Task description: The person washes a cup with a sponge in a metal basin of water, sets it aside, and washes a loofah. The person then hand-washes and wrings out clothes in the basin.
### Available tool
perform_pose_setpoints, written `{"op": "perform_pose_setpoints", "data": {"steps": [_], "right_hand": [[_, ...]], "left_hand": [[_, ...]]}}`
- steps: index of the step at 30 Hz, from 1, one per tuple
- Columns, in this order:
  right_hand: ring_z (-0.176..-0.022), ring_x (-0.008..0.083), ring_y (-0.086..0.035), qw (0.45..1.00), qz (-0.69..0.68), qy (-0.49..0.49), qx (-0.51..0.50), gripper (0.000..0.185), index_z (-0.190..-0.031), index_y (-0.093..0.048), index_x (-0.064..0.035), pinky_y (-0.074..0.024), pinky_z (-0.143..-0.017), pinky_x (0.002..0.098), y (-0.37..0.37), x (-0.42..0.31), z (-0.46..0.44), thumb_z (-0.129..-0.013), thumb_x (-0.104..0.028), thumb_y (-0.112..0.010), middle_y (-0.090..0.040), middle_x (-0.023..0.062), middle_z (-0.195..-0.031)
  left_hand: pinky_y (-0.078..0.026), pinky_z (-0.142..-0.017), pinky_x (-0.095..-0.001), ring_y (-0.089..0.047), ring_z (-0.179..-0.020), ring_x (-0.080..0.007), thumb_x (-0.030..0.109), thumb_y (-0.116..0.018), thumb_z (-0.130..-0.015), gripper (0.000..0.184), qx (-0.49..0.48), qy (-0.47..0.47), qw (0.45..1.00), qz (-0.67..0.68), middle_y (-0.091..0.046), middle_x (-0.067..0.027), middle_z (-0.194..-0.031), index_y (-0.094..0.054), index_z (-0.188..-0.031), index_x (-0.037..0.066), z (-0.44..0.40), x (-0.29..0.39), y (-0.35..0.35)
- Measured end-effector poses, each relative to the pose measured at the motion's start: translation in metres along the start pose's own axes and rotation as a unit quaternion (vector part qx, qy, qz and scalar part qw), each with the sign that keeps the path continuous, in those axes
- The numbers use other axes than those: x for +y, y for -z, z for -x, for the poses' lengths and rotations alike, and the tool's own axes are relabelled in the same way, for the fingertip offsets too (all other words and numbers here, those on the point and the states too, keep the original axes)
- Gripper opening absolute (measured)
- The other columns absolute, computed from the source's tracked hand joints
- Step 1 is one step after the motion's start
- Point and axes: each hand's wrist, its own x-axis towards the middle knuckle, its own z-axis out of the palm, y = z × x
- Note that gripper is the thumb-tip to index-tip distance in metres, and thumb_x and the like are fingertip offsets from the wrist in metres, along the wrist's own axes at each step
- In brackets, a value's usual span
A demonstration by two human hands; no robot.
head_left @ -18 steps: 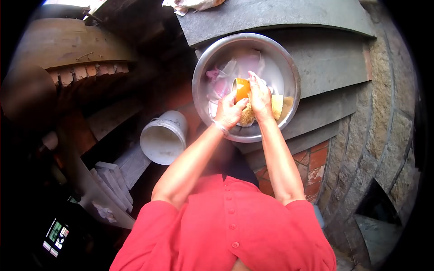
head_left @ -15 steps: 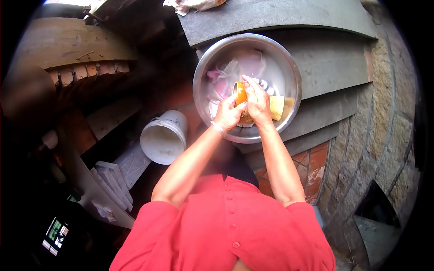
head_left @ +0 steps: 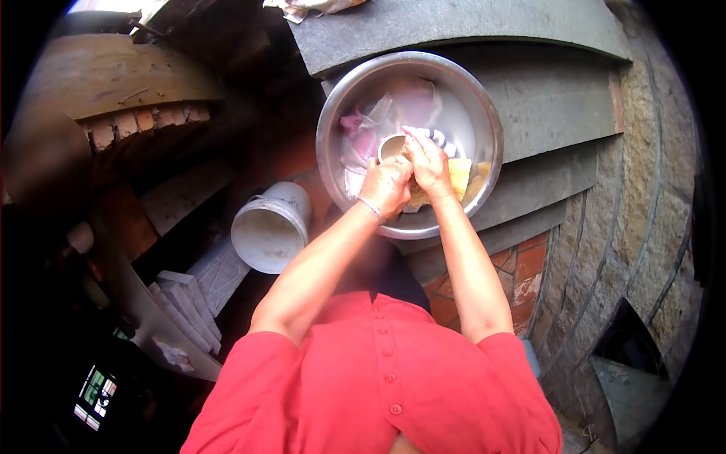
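Over a round metal basin (head_left: 490,151), my left hand (head_left: 387,185) is wrapped round a small cup (head_left: 392,146), whose pale inside and round rim face up. My right hand (head_left: 429,163) is closed against the cup's right side. Beneath and between the hands shows a tan, rough-textured thing (head_left: 416,198), partly hidden. A yellow sponge-like piece (head_left: 460,175) lies just right of my right hand. In the basin are cloudy water, a pink and white cloth or bag (head_left: 364,141) on the left, and a dark-and-white striped item (head_left: 439,139) beyond my fingers.
A white bucket (head_left: 271,231) lies tilted left of the basin. Grey stone steps (head_left: 560,98) rise behind and right of it, beside a stone wall (head_left: 631,219). Pale slabs (head_left: 189,306) lean at the lower left. A cloth (head_left: 318,6) hangs at the top edge.
The cup has turned from showing its orange side to showing its open mouth. My left hand has rolled over with it, knuckles now up. The view has shifted slightly.
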Motion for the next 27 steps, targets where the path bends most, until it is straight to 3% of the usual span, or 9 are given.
{"op": "perform_pose_setpoints", "data": {"steps": [2,5,9,11,14,18,21,25,27], "right_hand": [[-0.104,0.0259,-0.062,0.997,-0.048,-0.032,0.056,0.037,-0.115,-0.060,0.0028,-0.0467,-0.091,0.0335,-0.003,0.023,-0.004,-0.089,-0.023,-0.062,-0.065,0.0182,-0.110],[-0.099,0.0271,-0.063,0.988,-0.072,-0.032,0.135,0.042,-0.115,-0.059,0.0030,-0.0485,-0.087,0.0340,0.002,0.025,0.015,-0.086,-0.025,-0.066,-0.065,0.0190,-0.109],[-0.094,0.0259,-0.065,0.996,0.025,-0.072,0.053,0.044,-0.114,-0.059,0.0037,-0.0494,-0.084,0.0334,0.016,0.009,0.030,-0.082,-0.025,-0.069,-0.066,0.0192,-0.102],[-0.090,0.0244,-0.065,0.994,0.014,-0.100,0.045,0.045,-0.118,-0.058,0.0024,-0.0503,-0.081,0.0332,0.020,0.011,0.028,-0.082,-0.023,-0.069,-0.067,0.0181,-0.100],[-0.093,0.0259,-0.065,0.990,-0.028,-0.136,0.004,0.052,-0.125,-0.053,0.0036,-0.0497,-0.084,0.0339,0.027,-0.005,0.024,-0.084,-0.024,-0.067,-0.066,0.0191,-0.104],[-0.100,0.0326,-0.064,0.992,0.118,0.007,0.037,0.051,-0.126,-0.051,0.0020,-0.0479,-0.088,0.0375,0.032,-0.006,0.040,-0.084,-0.023,-0.067,-0.065,0.0199,-0.108],[-0.100,0.0347,-0.063,0.994,0.062,-0.095,-0.001,0.052,-0.121,-0.052,0.0030,-0.0479,-0.088,0.0377,0.039,-0.003,0.053,-0.082,-0.025,-0.069,-0.063,0.0203,-0.112],[-0.099,0.0219,-0.063,0.968,-0.158,-0.056,0.186,0.034,-0.117,-0.054,0.0054,-0.0492,-0.088,0.0314,0.049,-0.023,0.043,-0.087,-0.006,-0.065,-0.063,0.0135,-0.112],[-0.102,0.0172,-0.060,0.957,-0.206,-0.022,0.202,0.034,-0.120,-0.054,0.0058,-0.0487,-0.089,0.0294,0.042,-0.024,0.039,-0.088,-0.001,-0.061,-0.063,0.0117,-0.111]], "left_hand": [[-0.038,-0.091,-0.0485,-0.055,-0.111,-0.0260,0.006,-0.063,-0.069,0.023,-0.021,-0.003,0.999,-0.032,-0.065,-0.0096,-0.102,-0.066,-0.090,0.013,-0.004,0.002,0.001],[-0.038,-0.095,-0.0481,-0.055,-0.110,-0.0321,0.008,-0.067,-0.068,0.031,0.149,-0.115,0.981,-0.053,-0.061,-0.0148,-0.111,-0.063,-0.099,0.010,0.000,-0.003,0.002],[-0.040,-0.098,-0.0398,-0.056,-0.109,-0.0270,0.016,-0.070,-0.077,0.038,0.182,0.061,0.952,0.239,-0.059,-0.0143,-0.115,-0.057,-0.111,0.007,0.000,-0.005,0.009],[-0.042,-0.097,-0.0349,-0.055,-0.109,-0.0215,0.021,-0.071,-0.082,0.041,0.097,0.216,0.848,0.474,-0.059,-0.0117,-0.114,-0.054,-0.116,0.006,-0.001,-0.028,-0.006],[-0.045,-0.088,-0.0284,-0.055,-0.104,-0.0151,0.026,-0.068,-0.085,0.044,0.033,0.227,0.834,0.502,-0.059,-0.0069,-0.112,-0.051,-0.120,0.006,-0.008,-0.036,-0.006],[-0.044,-0.076,-0.0225,-0.055,-0.098,-0.0117,0.028,-0.068,-0.084,0.042,-0.022,0.274,0.796,0.539,-0.061,-0.0041,-0.108,-0.053,-0.119,0.009,-0.018,-0.035,0.010],[-0.043,-0.075,-0.0215,-0.055,-0.096,-0.0117,0.024,-0.070,-0.082,0.042,-0.042,0.266,0.797,0.541,-0.060,-0.0041,-0.107,-0.053,-0.119,0.012,-0.017,-0.035,0.012],[-0.044,-0.076,-0.0236,-0.055,-0.096,-0.0123,0.022,-0.070,-0.082,0.043,0.006,0.200,0.822,0.534,-0.058,-0.0042,-0.111,-0.053,-0.120,0.011,-0.013,-0.026,0.005],[-0.045,-0.078,-0.0253,-0.055,-0.095,-0.0135,0.023,-0.070,-0.082,0.044,0.034,0.187,0.855,0.483,-0.057,-0.0059,-0.111,-0.054,-0.120,0.010,-0.007,-0.027,-0.001]]}}
